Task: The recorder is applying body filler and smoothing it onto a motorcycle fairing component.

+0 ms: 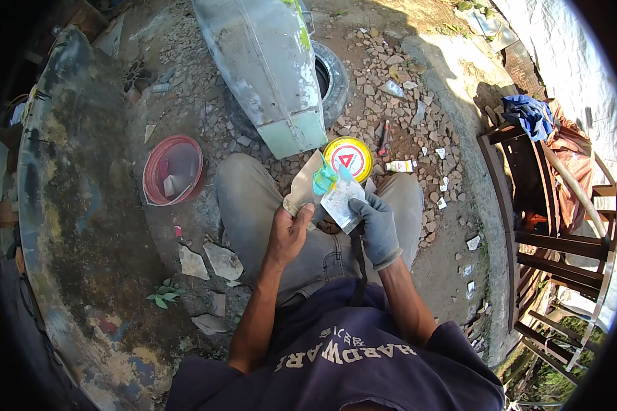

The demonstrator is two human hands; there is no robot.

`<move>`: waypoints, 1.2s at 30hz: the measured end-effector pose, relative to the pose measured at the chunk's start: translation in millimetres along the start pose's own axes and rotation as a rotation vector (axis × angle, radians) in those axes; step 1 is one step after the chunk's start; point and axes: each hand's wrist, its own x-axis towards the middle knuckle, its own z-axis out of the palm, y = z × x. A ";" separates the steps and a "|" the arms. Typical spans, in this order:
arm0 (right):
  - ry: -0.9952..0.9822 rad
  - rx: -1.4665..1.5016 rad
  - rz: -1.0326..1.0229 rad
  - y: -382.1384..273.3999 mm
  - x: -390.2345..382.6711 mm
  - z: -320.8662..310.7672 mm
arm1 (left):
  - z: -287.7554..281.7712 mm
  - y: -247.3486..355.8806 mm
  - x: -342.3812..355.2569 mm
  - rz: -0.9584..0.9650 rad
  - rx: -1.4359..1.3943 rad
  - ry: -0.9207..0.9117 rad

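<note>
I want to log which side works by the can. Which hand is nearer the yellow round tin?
Right. The gloved right hand sits just below the yellow tin; the bare left hand is farther down-left.

Glossy metal tin lid (347, 157), knit cloth glove (377, 229), rough stony ground (404, 103).

Bare left hand (289, 231) grips tan scraper (303, 186) smeared with teal putty (323, 179); gloved right hand (376, 226) holds grey mixing card (341, 202). Yellow tin (348, 157) on gravel ahead.
</note>
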 end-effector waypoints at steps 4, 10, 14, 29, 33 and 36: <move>-0.062 0.140 0.022 13.1 15.3 3.7 | -5.9 8.8 0.0 -0.058 0.243 -0.096; -0.165 0.265 0.043 6.0 25.2 18.1 | -5.3 17.5 0.0 -0.050 0.467 -0.137; -0.304 0.437 0.007 -14.6 23.9 27.7 | 1.9 -3.6 -4.4 0.108 0.461 -0.029; -0.100 -1.095 -1.085 -23.3 -9.0 31.6 | 36.0 -7.2 -3.7 0.118 0.415 0.133; -0.071 -1.084 -1.130 -30.8 -0.1 33.5 | 33.4 -10.1 1.3 0.098 0.222 0.213; -0.073 -1.120 -1.136 -36.9 5.1 25.4 | 40.1 -0.9 -1.1 0.119 0.211 0.242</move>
